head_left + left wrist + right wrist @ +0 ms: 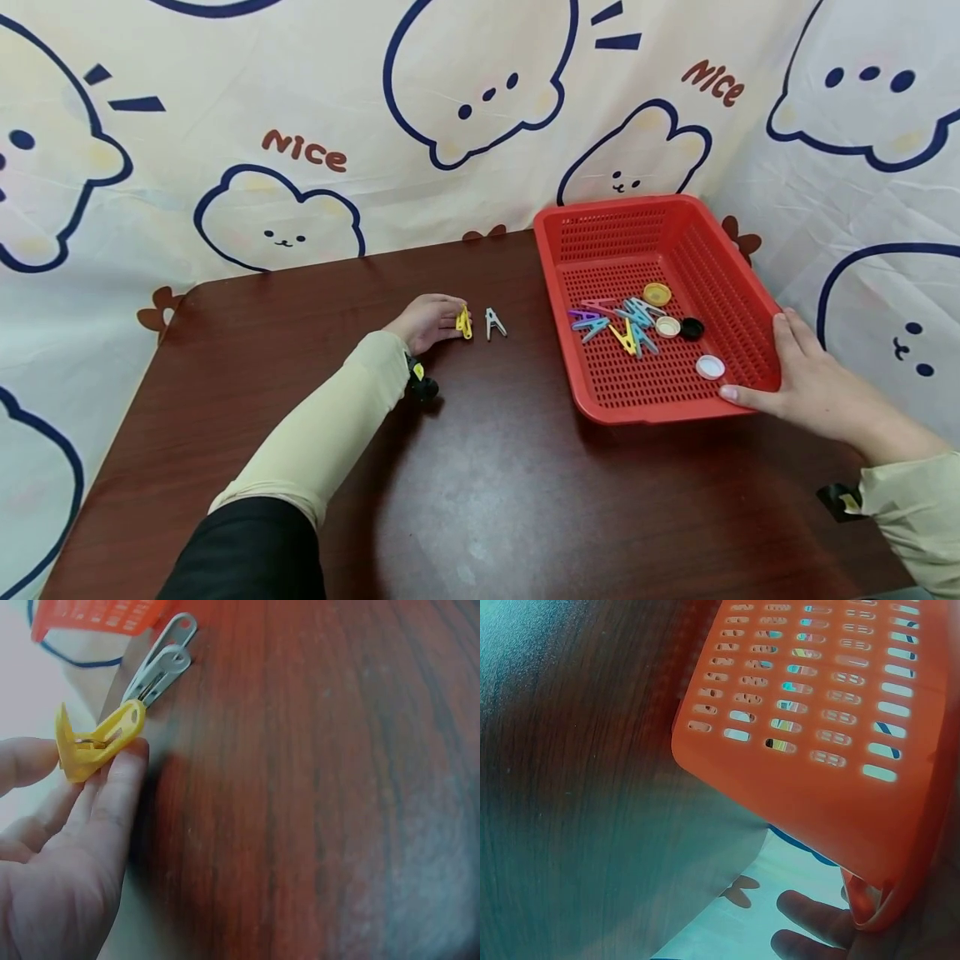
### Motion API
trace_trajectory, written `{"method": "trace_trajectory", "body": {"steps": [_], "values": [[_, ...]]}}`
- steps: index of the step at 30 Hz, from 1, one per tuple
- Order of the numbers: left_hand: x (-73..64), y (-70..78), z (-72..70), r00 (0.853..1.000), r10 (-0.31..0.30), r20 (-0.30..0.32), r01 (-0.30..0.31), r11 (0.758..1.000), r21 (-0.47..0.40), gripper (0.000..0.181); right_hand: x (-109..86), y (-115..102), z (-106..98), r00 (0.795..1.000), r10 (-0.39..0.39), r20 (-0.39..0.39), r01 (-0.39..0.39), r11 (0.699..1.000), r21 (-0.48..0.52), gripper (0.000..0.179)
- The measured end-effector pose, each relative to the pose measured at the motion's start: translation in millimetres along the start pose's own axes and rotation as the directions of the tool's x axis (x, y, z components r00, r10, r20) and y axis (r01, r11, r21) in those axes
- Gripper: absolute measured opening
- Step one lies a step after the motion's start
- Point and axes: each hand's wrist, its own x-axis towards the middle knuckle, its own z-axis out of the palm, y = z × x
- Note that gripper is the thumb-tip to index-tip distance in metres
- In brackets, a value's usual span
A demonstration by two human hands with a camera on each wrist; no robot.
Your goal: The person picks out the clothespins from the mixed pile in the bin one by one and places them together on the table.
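The left hand [431,321] is pinching a yellow plastic clothespin [464,323] between thumb and fingers, low over the far middle of the dark brown, wood-grained tabletop [480,508]; whether the clothespin is touching the wood, I cannot tell. Just to its right, a pale grey plastic clothespin [491,316] is resting on the tabletop with its two legs spread.

Farther right, a red, rectangular, slotted plastic basket [617,414] is sitting by the far right side. The right hand [817,387] is gripping its near right corner, the thumb lying over the near rim and the fingers reaching along the right side.

Inside the basket, pink, purple, light blue and yellow plastic clothespins [636,313] are lying in a loose cluster. Right of them, four round caps are lying: a yellow cap [657,294] farthest back, a cream cap [667,327] and a black cap [692,329] side by side, and a white cap [710,367] nearest.

A pale cloth [442,204] with blue-outlined cartoon bears is hanging behind.
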Motion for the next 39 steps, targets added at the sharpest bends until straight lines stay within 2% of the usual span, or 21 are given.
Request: {"method": "trace_trajectory", "body": {"steps": [4,7,12,17,20,27,39], "values": [[-0.6,1.0,3.2,1.0,0.004,-0.029,-0.002,0.998,0.064,0.027,1.7,1,1,1.0,0.002,-0.003,-0.002,1.0,0.006,0.14],[-1.6,2.9,5.7,0.999,0.015,-0.04,-0.008,0.987,0.162,0.027,2.3,3,2,1.0,0.0,-0.005,0.0,1.0,0.001,0.139],[-3.0,8.7,13.4,0.998,0.046,-0.043,-0.028,0.933,0.358,0.029,1.9,3,1,1.0,0.005,-0.003,-0.005,1.0,-0.006,0.139],[-2.8,11.9,14.9,0.997,0.061,-0.055,-0.028,0.885,0.465,0.028,1.6,2,2,1.0,0.006,-0.002,-0.006,1.0,-0.007,0.139],[-0.8,11.8,13.6,0.996,0.063,-0.059,-0.027,0.875,0.483,0.028,1.5,1,2,1.0,0.002,-0.006,-0.002,1.0,-0.006,0.138],[1.9,12.9,15.4,0.995,0.055,-0.08,-0.014,0.895,0.446,0.029,1.0,1,1,1.0,0.0,-0.012,-0.001,1.0,-0.008,0.137],[-2.6,18.2,18.4,0.995,0.033,-0.09,0.009,0.905,0.424,0.033,-0.1,1,2,1.0,0.006,-0.007,-0.006,1.0,-0.017,0.138]]}}
